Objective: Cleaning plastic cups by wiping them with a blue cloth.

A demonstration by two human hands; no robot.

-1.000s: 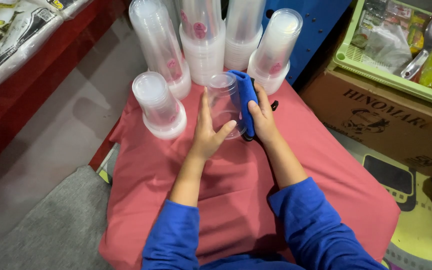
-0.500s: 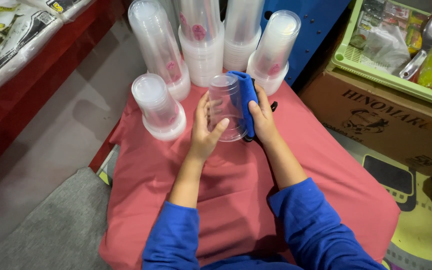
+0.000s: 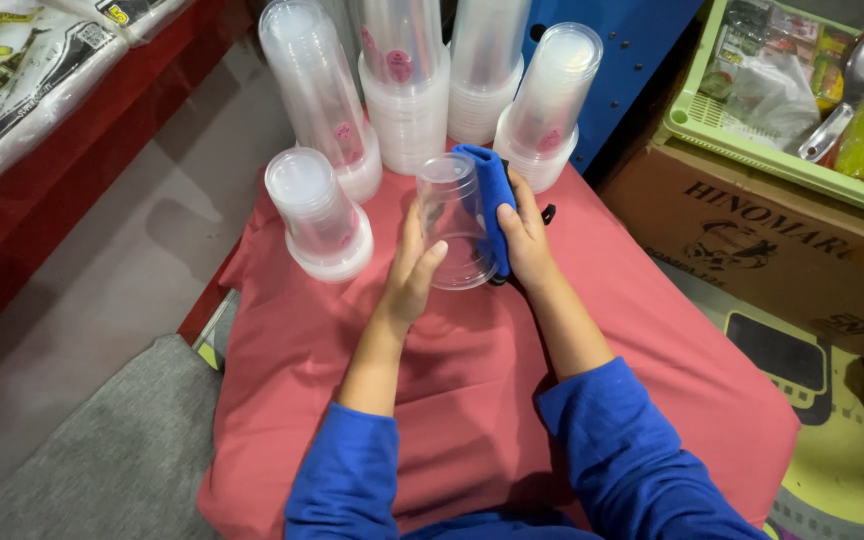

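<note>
A clear plastic cup (image 3: pixel 455 222) stands upside down between my two hands, over a table covered in a red cloth (image 3: pixel 472 400). My left hand (image 3: pixel 414 270) cups its left side with the fingers wrapped against the wall. My right hand (image 3: pixel 524 240) presses a folded blue cloth (image 3: pixel 492 198) against the cup's right side. Both forearms come out of blue sleeves at the bottom of the view.
Several tall stacks of clear cups (image 3: pixel 407 80) stand upside down at the far end of the table, and a shorter stack (image 3: pixel 314 212) sits left of my hands. A cardboard box (image 3: pixel 782 250) under a green tray (image 3: pixel 752 150) stands to the right. A red shelf (image 3: pixel 72 170) runs along the left.
The cup has tipped and turned slightly between my hands, and the blue cloth has slid a little along its right side. Both arms stay in place.
</note>
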